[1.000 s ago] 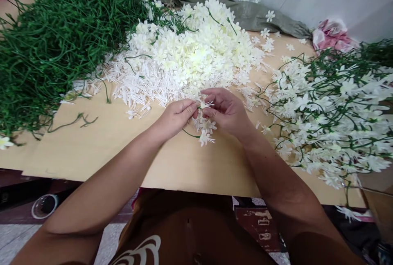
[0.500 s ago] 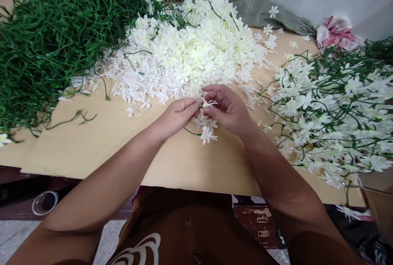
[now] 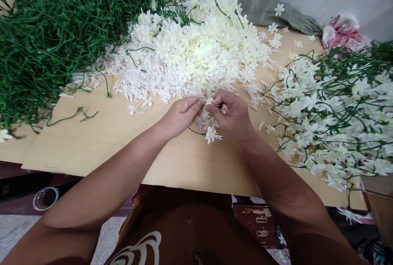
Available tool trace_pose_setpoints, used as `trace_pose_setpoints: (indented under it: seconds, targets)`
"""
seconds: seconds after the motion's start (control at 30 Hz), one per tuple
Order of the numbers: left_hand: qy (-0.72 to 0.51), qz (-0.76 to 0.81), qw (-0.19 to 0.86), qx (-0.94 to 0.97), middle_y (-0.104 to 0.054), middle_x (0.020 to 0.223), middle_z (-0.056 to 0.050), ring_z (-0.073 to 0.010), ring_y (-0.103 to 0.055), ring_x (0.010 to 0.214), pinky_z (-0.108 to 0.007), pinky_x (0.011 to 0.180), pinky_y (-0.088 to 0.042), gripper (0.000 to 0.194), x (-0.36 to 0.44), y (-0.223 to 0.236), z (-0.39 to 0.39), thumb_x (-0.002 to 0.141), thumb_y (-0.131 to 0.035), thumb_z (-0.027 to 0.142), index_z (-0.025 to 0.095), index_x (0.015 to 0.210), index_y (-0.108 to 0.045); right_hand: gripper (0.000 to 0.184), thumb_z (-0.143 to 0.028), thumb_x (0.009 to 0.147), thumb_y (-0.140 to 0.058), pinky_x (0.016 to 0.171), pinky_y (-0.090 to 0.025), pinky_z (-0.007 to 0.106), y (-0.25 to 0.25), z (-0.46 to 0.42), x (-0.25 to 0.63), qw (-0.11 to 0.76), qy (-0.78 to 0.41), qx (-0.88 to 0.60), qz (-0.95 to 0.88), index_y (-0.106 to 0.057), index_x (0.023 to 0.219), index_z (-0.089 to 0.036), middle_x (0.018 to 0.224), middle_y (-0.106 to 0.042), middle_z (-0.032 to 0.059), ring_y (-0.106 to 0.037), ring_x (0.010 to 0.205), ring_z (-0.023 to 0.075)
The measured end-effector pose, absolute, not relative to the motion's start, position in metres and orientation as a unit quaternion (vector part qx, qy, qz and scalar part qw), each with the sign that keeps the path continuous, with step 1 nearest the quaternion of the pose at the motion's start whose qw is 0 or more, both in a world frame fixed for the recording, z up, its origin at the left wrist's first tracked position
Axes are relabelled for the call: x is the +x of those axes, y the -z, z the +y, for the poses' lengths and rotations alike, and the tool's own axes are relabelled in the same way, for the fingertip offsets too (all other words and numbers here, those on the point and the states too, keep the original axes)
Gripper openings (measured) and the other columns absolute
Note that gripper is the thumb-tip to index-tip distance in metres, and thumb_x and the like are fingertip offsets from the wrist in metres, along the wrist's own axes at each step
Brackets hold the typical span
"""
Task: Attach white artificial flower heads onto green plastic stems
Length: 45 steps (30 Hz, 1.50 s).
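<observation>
Above the front part of the board, my left hand (image 3: 185, 114) pinches a green artificial flower stem between thumb and fingers. My right hand (image 3: 230, 111) is closed at the fingertips on a small white artificial flower (image 3: 209, 101) at that stem's end, just beside the left fingertips. Below the hands hangs another white flower (image 3: 211, 134) with thin stamens, on a green branch that runs back under my left hand. Part of the stem is hidden by my fingers. Right behind the hands lies a heap of white blossoms (image 3: 202, 48).
Green stems (image 3: 64, 32) are piled at the left. Thin white stamens (image 3: 150, 79) lie before the blossoms. Assembled white flowers on stems (image 3: 334, 113) cover the right side. A grey-green cloth (image 3: 264, 9) and a pink-white bag (image 3: 344, 32) lie along the tiled wall.
My right fingers, spread beside the flower before, have closed onto it. The hanging flower has shifted slightly right, and the whole view has moved a little.
</observation>
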<state>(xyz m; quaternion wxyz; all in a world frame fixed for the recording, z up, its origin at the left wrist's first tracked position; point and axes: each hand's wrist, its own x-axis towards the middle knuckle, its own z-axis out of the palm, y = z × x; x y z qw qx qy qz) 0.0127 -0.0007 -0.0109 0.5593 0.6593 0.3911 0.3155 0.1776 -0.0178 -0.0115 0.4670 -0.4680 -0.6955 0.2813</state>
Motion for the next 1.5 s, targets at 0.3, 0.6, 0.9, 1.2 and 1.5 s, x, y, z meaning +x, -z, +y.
trace_pose_setpoints:
  seconds: [0.3, 0.6, 0.9, 1.2, 1.5]
  targets:
    - [-0.362, 0.407, 0.521, 0.657, -0.038, 0.058, 0.004, -0.0097, -0.038, 0.059, -0.023, 0.056, -0.032, 0.030, 0.017, 0.017, 0.000, 0.091, -0.042, 0.026, 0.019, 0.063, -0.041, 0.035, -0.047, 0.071, -0.075, 0.060, -0.045, 0.025, 0.015, -0.022, 0.172, 0.480, -0.367, -0.487, -0.631, -0.053, 0.073, -0.021, 0.068, -0.054, -0.0038, -0.050, 0.061, 0.0088]
    - [-0.358, 0.420, 0.538, 0.638, -0.036, 0.055, 0.005, -0.0094, -0.035, 0.055, -0.023, 0.052, -0.030, 0.031, 0.014, 0.015, 0.001, 0.092, -0.042, 0.029, 0.019, 0.063, -0.041, 0.032, -0.046, 0.072, -0.073, 0.060, -0.052, 0.024, 0.006, -0.023, 0.174, 0.466, -0.496, -0.445, -0.583, -0.059, 0.084, -0.019, 0.073, -0.059, -0.0020, -0.057, 0.063, 0.0080]
    - [-0.352, 0.380, 0.515, 0.683, -0.037, 0.057, 0.004, -0.0101, -0.039, 0.060, -0.023, 0.057, -0.033, 0.030, 0.014, 0.015, 0.001, 0.091, -0.042, 0.027, 0.019, 0.062, -0.041, 0.010, -0.022, 0.065, -0.070, 0.051, -0.044, 0.020, 0.006, -0.021, 0.172, 0.484, -0.500, -0.488, -0.527, -0.061, 0.069, -0.017, 0.062, -0.060, -0.0037, -0.053, 0.055, 0.0061]
    - [-0.328, 0.354, 0.527, 0.700, -0.036, 0.056, 0.004, -0.0099, -0.035, 0.056, -0.024, 0.055, -0.030, 0.028, 0.009, 0.009, 0.003, 0.088, -0.042, 0.025, 0.019, 0.061, -0.040, 0.013, -0.019, 0.059, -0.073, 0.049, -0.043, 0.021, 0.007, -0.020, 0.170, 0.479, -0.538, -0.496, -0.485, -0.060, 0.064, -0.018, 0.056, -0.059, -0.0051, -0.052, 0.052, 0.0066]
    - [-0.289, 0.379, 0.447, 0.757, -0.036, 0.057, 0.004, -0.0095, -0.035, 0.056, -0.024, 0.055, -0.029, 0.028, 0.005, 0.006, 0.003, 0.088, -0.041, 0.023, 0.018, 0.061, -0.038, 0.014, -0.018, 0.060, -0.070, 0.045, -0.040, 0.019, 0.003, -0.017, 0.177, 0.430, -0.579, -0.498, -0.481, -0.056, 0.060, -0.017, 0.053, -0.059, -0.0054, -0.051, 0.047, 0.0052]
